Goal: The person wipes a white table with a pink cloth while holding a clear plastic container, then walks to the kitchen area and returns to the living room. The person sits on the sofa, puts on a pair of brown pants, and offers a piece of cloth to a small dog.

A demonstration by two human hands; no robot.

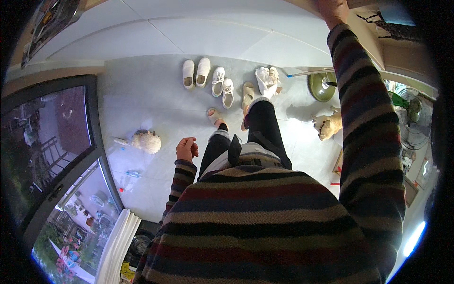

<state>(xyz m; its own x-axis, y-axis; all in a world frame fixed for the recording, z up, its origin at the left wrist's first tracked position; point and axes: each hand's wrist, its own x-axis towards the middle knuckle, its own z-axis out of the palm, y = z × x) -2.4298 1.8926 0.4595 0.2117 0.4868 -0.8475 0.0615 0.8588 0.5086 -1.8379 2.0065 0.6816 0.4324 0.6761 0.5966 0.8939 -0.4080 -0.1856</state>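
My left hand (187, 149) hangs beside my left thigh with its fingers curled in, and nothing shows in it. Up at the top edge, my right hand (333, 10) reaches to a pale wooden shelf or cabinet edge (364, 28). Its fingers run out of the picture, so whether they grip anything is hidden. Next to that hand, on the right, a dark twiggy or lacy item (399, 31) lies by something blue. My striped sleeve stretches along the right side. Below, my feet stand in beige slippers (248, 93).
White slip-on shoes (203, 72), white lace-up sneakers (228, 93) and another pale pair stand along the white cabinet front (227, 35). A tan dog (329, 124) is near a round green base (322, 87). Left lie a fluffy cream animal (147, 141), a clear bottle (133, 173) and a dark-framed glass door (97, 128).
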